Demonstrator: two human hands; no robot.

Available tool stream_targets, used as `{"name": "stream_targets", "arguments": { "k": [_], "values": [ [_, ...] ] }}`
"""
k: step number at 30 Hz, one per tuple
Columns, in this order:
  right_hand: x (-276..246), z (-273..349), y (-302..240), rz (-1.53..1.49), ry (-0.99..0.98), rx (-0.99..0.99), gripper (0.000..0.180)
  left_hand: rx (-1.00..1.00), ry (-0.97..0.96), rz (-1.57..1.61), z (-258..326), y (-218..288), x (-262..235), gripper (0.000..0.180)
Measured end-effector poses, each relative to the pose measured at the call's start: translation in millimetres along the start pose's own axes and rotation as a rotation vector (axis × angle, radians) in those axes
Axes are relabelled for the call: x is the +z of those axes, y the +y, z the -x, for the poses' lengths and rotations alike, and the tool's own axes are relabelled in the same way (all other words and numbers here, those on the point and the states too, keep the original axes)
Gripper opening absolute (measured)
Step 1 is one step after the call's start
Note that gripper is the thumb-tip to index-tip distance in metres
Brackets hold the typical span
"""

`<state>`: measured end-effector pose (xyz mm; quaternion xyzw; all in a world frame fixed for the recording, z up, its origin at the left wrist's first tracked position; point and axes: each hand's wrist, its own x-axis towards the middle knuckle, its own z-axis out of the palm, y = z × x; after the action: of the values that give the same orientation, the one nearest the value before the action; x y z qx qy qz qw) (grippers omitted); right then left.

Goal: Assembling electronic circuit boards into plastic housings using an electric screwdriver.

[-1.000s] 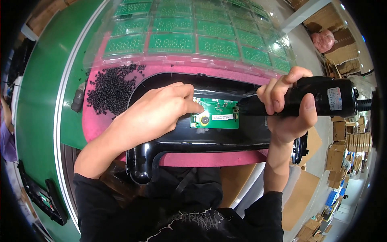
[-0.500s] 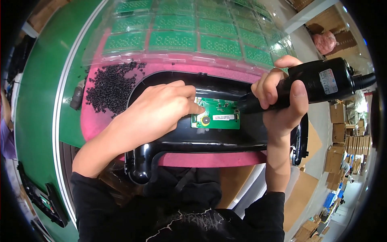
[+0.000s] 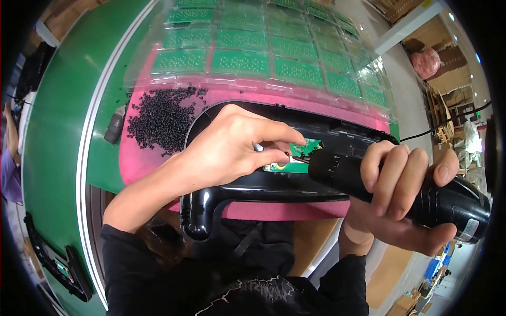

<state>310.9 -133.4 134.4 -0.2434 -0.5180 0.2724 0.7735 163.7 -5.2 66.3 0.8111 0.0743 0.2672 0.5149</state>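
My right hand is wrapped around a black electric screwdriver, tilted so that its bit points left toward my left hand. The thumb and fingers of my left hand are pinched at the bit's tip on a tiny dark piece that looks like a black screw. Just beneath them a green circuit board lies inside a long, glossy black plastic housing. My fingers and the screwdriver cover much of the board. The housing rests on a pink mat.
A pile of small black screws lies on the mat at the left, beside a dark lump. Clear plastic trays of green boards stand behind the housing. Another black housing is at the far left. A black cable runs at right.
My right hand has swung the screwdriver down, its rear end now lower right and its bit at my left fingertips. My left hand has gone from touching the board to a pinch above it.
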Motion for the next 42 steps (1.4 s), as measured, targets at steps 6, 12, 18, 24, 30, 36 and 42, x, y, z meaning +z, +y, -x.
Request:
{"name": "stream_targets", "arguments": {
  "k": [6, 12, 18, 24, 30, 36, 42],
  "values": [
    [-1.2, -1.0, 10.8, -0.014, -0.066, 0.027, 0.052, 0.048, 0.003, 0.017, 1.3, -1.0, 1.8, 0.030],
    [-0.2, 0.6, 9.7, 0.066, -0.040, 0.047, 0.052, 0.039, -0.008, -0.020, 1.4, -3.1, 0.3, 0.031],
    [-11.6, -2.7, 23.3, 0.038, -0.145, 0.084, 0.055, -0.019, 0.021, -0.066, 2.5, -4.2, 1.8, 0.030],
    [-16.2, 1.6, 44.9, 0.170, 0.003, 0.262, 0.052, -0.054, 0.085, -0.279, 5.0, -12.3, 1.9, 0.029],
    [-19.6, 3.5, 55.9, 0.147, -0.043, 0.257, 0.049, -0.063, 0.019, -0.333, 8.3, -16.9, 1.3, 0.022],
    [-20.0, -2.4, 68.8, 0.138, -0.124, 0.332, 0.043, -0.037, 0.034, -0.390, 13.1, -17.2, 1.3, 0.020],
    [-13.8, -6.9, 71.1, 0.262, -0.072, 0.401, 0.040, -0.021, 0.045, -0.417, 11.0, -16.8, 1.3, 0.021]
  ]
}}
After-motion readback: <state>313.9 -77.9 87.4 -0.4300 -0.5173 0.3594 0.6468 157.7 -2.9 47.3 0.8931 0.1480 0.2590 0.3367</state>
